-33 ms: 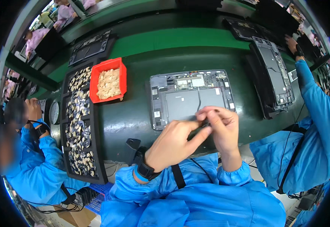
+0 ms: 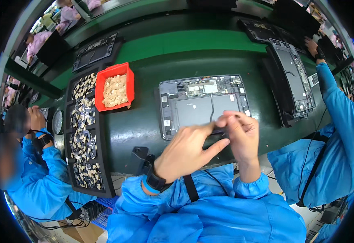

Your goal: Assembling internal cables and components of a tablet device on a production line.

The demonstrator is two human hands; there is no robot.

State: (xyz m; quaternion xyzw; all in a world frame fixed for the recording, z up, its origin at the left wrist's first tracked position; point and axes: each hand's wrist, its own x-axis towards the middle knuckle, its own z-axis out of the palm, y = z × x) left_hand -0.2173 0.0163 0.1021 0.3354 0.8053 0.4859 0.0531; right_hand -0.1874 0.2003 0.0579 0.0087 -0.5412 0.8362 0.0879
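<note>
Over the front edge of an opened laptop base [image 2: 189, 114], my two hands meet at the fingertips. My left hand [image 2: 187, 150] reaches in from the left, its index finger pointing at the other hand and its thumb held out below. My right hand [image 2: 243, 133] is curled, thumb and index finger pressed together. Something small and dark shows between the hands; blur and the fingers hide what it is. The base lies flat on the green table, with its battery and circuit board exposed.
A red bin [image 2: 131, 87] of small tan pieces stands left of the laptop, beside a long black compartment tray [image 2: 107, 172] holding many black-and-tan pieces. More opened laptop bases [image 2: 292, 77] lie at the right and another [image 2: 94, 52] at the far left. Co-workers [image 2: 335, 133] in blue sit on both sides.
My hands have drawn slightly apart, the right one shifting a little to the right. The laptop base and red bin appear slightly further left in the picture.
</note>
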